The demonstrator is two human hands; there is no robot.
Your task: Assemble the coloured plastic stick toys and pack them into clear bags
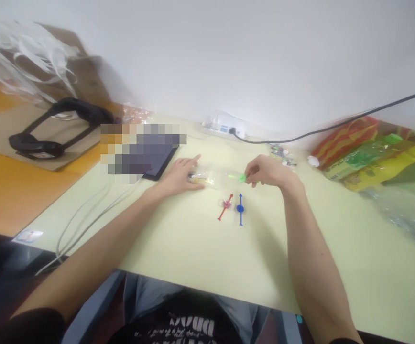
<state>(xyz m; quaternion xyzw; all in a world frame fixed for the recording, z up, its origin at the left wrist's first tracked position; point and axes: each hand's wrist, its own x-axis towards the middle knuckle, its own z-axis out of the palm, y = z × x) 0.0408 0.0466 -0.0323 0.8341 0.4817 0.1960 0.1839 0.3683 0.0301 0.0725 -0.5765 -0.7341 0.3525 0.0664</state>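
Note:
My right hand [263,170] pinches a bright green arrow spinner [242,177] just above the table, its thin pointer directed left. My left hand [181,177] lies low on the table with its fingers spread. Against its thumb side is a small clear plastic bag [207,178] with something yellow and dark inside; the hand partly covers it. Nearer my body lie a red arrow spinner [226,204], tilted, and a blue arrow spinner [240,209], pointing away from me. Each has a round disc at its middle.
A tablet [162,160], partly blurred out, lies left of my left hand. White cables [85,227] cross the left table edge. Small packaged pieces [281,154] lie at the back right, near a yellow-green bag [372,160]. A black cable [300,138] runs along the wall.

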